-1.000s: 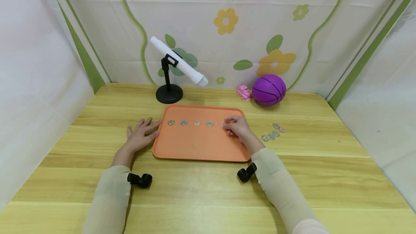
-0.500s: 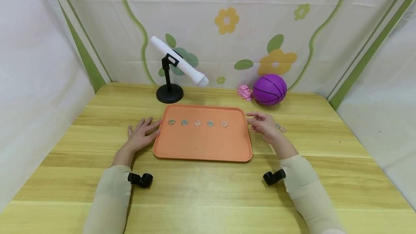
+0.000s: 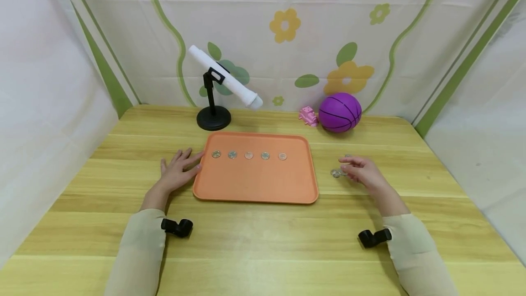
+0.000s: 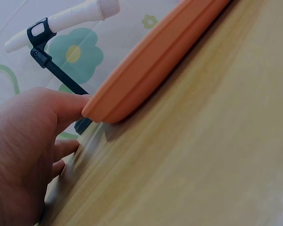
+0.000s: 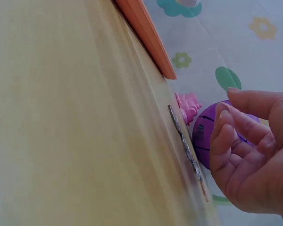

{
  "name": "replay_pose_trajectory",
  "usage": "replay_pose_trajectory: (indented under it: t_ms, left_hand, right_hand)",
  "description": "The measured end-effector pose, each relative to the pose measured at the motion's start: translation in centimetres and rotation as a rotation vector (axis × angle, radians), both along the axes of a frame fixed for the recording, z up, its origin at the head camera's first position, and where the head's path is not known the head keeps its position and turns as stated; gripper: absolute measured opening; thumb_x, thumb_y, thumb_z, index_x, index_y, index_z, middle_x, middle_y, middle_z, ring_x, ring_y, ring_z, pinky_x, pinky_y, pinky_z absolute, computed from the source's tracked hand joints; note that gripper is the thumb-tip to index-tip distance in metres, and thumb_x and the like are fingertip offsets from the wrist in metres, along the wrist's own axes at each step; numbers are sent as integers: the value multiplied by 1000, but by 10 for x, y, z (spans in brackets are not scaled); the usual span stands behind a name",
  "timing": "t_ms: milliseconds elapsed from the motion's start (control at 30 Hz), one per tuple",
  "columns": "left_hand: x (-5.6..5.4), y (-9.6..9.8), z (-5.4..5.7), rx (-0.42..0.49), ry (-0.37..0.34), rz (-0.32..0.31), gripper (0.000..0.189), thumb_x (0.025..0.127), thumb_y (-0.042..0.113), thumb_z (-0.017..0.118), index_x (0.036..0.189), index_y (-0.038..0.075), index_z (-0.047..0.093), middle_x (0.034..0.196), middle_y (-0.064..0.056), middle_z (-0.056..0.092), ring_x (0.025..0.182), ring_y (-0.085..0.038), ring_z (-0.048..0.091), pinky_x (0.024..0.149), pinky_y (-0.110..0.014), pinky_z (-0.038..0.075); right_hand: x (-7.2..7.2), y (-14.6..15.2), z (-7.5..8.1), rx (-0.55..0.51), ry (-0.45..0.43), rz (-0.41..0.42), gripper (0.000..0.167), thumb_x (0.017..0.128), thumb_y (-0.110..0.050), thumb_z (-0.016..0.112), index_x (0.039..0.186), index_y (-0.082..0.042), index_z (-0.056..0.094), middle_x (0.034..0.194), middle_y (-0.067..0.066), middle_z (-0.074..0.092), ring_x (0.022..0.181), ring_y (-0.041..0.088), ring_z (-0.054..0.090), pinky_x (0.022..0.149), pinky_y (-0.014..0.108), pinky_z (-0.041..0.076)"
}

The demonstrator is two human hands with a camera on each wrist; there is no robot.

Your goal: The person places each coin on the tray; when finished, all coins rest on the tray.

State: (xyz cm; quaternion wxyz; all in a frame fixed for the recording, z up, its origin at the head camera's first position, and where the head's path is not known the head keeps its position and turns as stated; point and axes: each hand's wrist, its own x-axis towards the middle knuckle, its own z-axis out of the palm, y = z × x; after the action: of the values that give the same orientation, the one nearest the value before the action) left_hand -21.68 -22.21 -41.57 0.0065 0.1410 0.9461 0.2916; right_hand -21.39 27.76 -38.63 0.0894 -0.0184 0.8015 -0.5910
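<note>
An orange tray (image 3: 255,184) lies on the table with several coins (image 3: 248,155) in a row across its upper half; some look silvery, others coppery. My left hand (image 3: 176,175) rests at the tray's left edge, fingers spread, and in the left wrist view a fingertip (image 4: 84,100) touches the rim. To the right of the tray, my right hand (image 3: 365,175) hovers over a small group of loose coins (image 3: 335,173), partly covering them. The right wrist view has its fingers loosely bent above the coins (image 5: 186,146), with nothing visible between them.
Behind the tray stands a white microphone (image 3: 226,79) on a black stand (image 3: 213,118). A pink toy train (image 3: 308,116) and a purple ball (image 3: 340,112) sit at the back right, before a flowered cloth (image 3: 246,22).
My right hand has left the rightmost coin on the tray and moved right, over the loose coins. That coin stays in the row. The left hand has kept its place.
</note>
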Motion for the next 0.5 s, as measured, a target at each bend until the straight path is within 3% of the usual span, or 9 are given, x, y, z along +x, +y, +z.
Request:
replay_pose_trajectory:
  t_ms: [100, 233, 333, 500]
  left_hand:
    - [0, 0, 1, -1, 1, -1, 50, 89, 37, 45, 134, 16, 37, 139, -20, 17, 125, -39, 4, 86, -62, -12]
    - [1, 0, 1, -1, 0, 0, 50, 89, 37, 45, 133, 16, 37, 139, -20, 17, 125, -39, 4, 86, -62, -12]
    - [1, 1, 1, -2, 1, 1, 50, 89, 37, 45, 133, 15, 38, 139, -20, 17, 125, -39, 4, 86, -62, -12]
    - [1, 1, 2, -5, 2, 1, 50, 89, 36, 45, 133, 16, 37, 139, -21, 17, 126, -39, 4, 86, -62, -11]
  right_hand:
    - [1, 4, -8, -34, -33, -14, 43, 85, -10, 56, 119, 13, 42, 77, 6, 53, 57, 9, 48, 49, 21, 42]
    - [3, 6, -16, -20, -51, -17, 43, 84, -9, 56, 120, 11, 43, 100, 15, 45, 56, 7, 49, 47, 20, 42]
    - [3, 5, -20, 43, -13, -10, 41, 84, -10, 57, 119, 10, 46, 113, 17, 33, 54, 6, 48, 45, 20, 41]
    - [2, 1, -23, 142, 68, 5, 38, 81, -12, 61, 112, 9, 53, 103, 19, 37, 49, 8, 46, 43, 23, 41]
